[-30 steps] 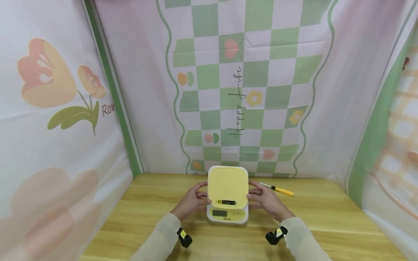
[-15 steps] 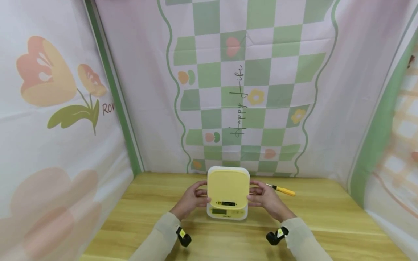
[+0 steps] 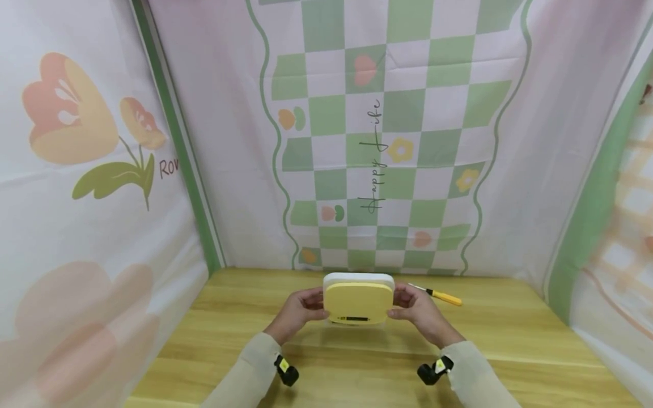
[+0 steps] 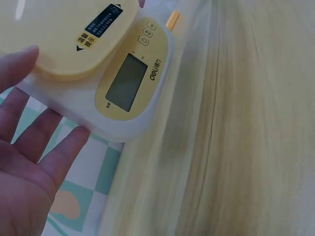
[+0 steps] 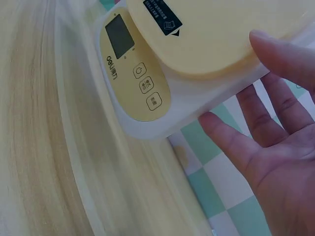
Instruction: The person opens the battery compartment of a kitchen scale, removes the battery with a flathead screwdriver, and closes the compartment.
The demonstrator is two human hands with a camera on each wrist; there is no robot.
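Between both hands is a yellow and white kitchen scale point(image 3: 358, 303), tipped so that its white top edge shows and its plate looks foreshortened in the head view. My left hand point(image 3: 296, 314) grips its left side, with the thumb point(image 4: 22, 64) at the plate's edge and the other fingers behind the body. On the right side, my right hand point(image 3: 420, 313) holds it the same way, thumb in front. Its grey display point(image 4: 126, 82) and three buttons point(image 5: 146, 85) show in the wrist views but are hidden in the head view.
A screwdriver point(image 3: 445, 297) with a yellow handle lies on the wooden table point(image 3: 352, 374), just behind and right of my right hand. Printed cloth point(image 3: 245, 226) hangs at the back and both sides, close to the table's far edge.
The scale has tilted in my hands: its top edge comes toward me and its display end swings away, out of the head view. Both hands stay at its sides.
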